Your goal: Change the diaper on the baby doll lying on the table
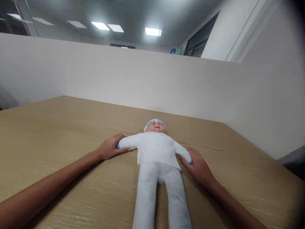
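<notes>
A baby doll (156,149) in a white top, white trousers and a white cap with blue letters lies on its back on the wooden table (59,133), head away from me. My left hand (110,147) grips the end of the doll's arm on the left side. My right hand (197,165) holds the end of the other arm, fingers curled over the sleeve cuff. Both doll arms are spread out to the sides. The legs run toward the bottom edge of the view.
A white partition wall (143,79) stands along the table's far edge and turns down the right side. Ceiling lights (153,31) show above it. The table's right edge drops off near a dark floor patch (294,159).
</notes>
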The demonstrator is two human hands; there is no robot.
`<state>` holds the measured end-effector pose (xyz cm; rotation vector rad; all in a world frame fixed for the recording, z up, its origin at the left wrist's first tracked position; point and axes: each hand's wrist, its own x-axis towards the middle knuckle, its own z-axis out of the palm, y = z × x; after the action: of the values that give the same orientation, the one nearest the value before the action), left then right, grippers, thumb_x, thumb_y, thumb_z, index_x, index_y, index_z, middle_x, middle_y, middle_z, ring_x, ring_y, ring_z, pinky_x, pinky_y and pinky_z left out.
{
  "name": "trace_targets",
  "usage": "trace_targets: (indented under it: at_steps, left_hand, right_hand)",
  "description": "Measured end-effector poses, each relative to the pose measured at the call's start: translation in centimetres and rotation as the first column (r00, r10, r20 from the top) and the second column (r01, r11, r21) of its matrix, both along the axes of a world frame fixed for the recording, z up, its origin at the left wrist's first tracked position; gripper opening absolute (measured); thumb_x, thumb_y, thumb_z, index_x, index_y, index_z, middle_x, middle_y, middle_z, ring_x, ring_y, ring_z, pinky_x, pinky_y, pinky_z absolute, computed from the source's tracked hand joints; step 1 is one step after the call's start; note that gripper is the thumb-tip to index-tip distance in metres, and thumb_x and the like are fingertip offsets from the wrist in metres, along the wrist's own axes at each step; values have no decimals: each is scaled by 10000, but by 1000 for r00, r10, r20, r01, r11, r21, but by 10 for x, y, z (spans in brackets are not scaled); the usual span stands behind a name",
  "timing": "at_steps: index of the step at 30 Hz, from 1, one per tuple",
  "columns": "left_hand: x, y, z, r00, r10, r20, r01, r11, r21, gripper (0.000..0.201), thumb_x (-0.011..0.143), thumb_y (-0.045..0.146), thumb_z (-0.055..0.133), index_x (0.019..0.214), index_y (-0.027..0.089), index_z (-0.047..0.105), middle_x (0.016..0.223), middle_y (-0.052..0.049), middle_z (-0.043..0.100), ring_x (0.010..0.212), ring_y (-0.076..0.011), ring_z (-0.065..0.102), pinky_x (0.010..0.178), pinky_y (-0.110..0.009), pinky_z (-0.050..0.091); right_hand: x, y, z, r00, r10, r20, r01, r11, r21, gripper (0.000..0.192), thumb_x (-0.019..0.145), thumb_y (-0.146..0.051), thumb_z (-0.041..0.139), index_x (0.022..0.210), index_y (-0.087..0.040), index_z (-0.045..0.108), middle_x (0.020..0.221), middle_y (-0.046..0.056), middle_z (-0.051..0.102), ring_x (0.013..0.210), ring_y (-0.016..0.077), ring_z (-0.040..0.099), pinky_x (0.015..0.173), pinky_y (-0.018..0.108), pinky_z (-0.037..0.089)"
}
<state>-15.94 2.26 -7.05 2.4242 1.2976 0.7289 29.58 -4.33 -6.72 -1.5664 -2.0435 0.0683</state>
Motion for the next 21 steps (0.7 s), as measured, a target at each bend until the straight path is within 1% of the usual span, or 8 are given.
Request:
trace_targets:
  at_steps: [3, 6, 8, 10, 12, 15, 18, 21]
  left_hand:
    - [4, 41, -2, 999, 25, 22, -26, 999, 21, 617, 927, 773, 638, 1210, 225, 645, 1165, -90, 745, 1028, -311, 696, 829, -384, 509]
    - [8, 79, -6, 997, 63, 47, -66, 995, 71, 650, 901, 794, 652, 1190, 211, 652, 1177, -105, 753, 1035, -320, 696, 846, -399, 512]
    - [10, 101, -8, 994, 87, 59, -94, 987, 127, 670, 895, 789, 662, 1214, 199, 653, 1209, -125, 754, 1077, -337, 688, 910, -430, 510]
    - [11, 116, -12, 991, 121, 51, -128, 976, 174, 678, 914, 768, 653, 1263, 187, 647, 1233, -143, 752, 1108, -353, 674, 968, -469, 495]
    - [11, 125, -16, 987, 155, 32, -158, 968, 197, 669, 940, 738, 638, 1313, 183, 639, 1236, -148, 750, 1118, -361, 659, 998, -498, 478]
    - [9, 129, -20, 985, 170, 4, -168, 966, 198, 649, 963, 699, 630, 1374, 197, 632, 1238, -138, 752, 1135, -364, 639, 1031, -518, 451]
    - [7, 128, -21, 985, 171, -6, -167, 970, 179, 649, 963, 694, 631, 1389, 204, 636, 1210, -133, 758, 1132, -365, 632, 1036, -521, 446]
    - [5, 126, -20, 984, 178, -11, -173, 971, 167, 658, 955, 695, 639, 1381, 195, 645, 1174, -136, 761, 1130, -366, 634, 1035, -517, 454]
  right_hand:
    - [1, 39, -3, 1000, -15, 14, 15, 999, 43, 361, 994, -471, 544, 1231, -220, 648, 1219, 124, 747, 1117, 336, 660, 997, 486, 515]
    - [4, 75, -7, 998, -42, 49, 37, 995, 96, 412, 916, -403, 554, 1259, -187, 631, 1222, 146, 741, 1110, 348, 660, 1010, 500, 508]
    - [7, 96, -9, 996, -66, 67, 57, 990, 128, 449, 893, -403, 557, 1273, -174, 626, 1221, 158, 736, 1100, 355, 658, 1014, 507, 502]
    - [11, 112, -12, 993, -87, 76, 75, 986, 148, 459, 919, -445, 553, 1284, -177, 627, 1231, 163, 734, 1098, 360, 655, 1017, 509, 498]
    - [16, 122, -15, 993, -93, 79, 79, 984, 159, 478, 968, -505, 531, 1310, -187, 628, 1263, 167, 734, 1114, 366, 653, 1018, 506, 497]
    - [24, 130, -19, 991, -97, 96, 82, 985, 150, 557, 1025, -593, 480, 1412, -214, 612, 1347, 161, 727, 1170, 381, 651, 1027, 518, 490]
    - [28, 133, -24, 986, -117, 122, 102, 987, 122, 627, 1048, -625, 439, 1530, -240, 549, 1448, 146, 692, 1268, 396, 630, 1081, 560, 464]
    - [29, 130, -29, 981, -137, 140, 120, 985, 123, 699, 1056, -615, 415, 1615, -198, 458, 1534, 177, 628, 1370, 401, 581, 1148, 591, 435]
